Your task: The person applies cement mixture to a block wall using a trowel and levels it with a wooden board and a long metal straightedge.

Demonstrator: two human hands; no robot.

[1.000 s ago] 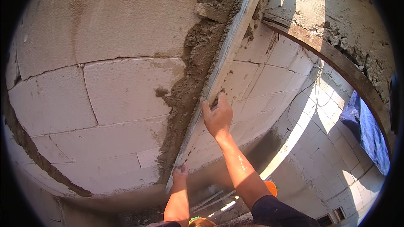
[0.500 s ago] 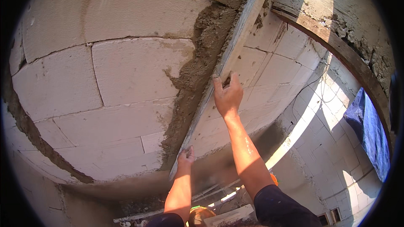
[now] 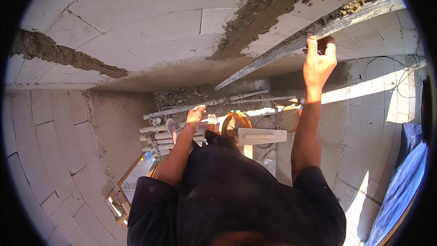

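Note:
My right hand (image 3: 318,64) grips a long, pale straightedge (image 3: 268,62) from below, thumb and fingers pinching its edge. The straightedge slants across the upper right, with wet mortar (image 3: 364,1) heaped along its upper edge. It stands apart from the rough grey mortar strip (image 3: 261,13) on the block wall (image 3: 159,27), at least at the lower end. My left hand (image 3: 195,114) hangs lower, away from the straightedge, fingers loosely curled with nothing seen in them.
Below are metal scaffold pipes (image 3: 175,109), my feet, an orange-rimmed bucket (image 3: 243,119) and a plasterer's float (image 3: 268,135) with a long handle. Another mortar strip (image 3: 68,54) runs down the wall at left. Blue sheeting (image 3: 400,177) hangs at far right.
My left hand has let go of the straightedge and dropped. The right hand has drawn the straightedge off the mortar strip and to the right, mortar on its edge. The view has tipped downward.

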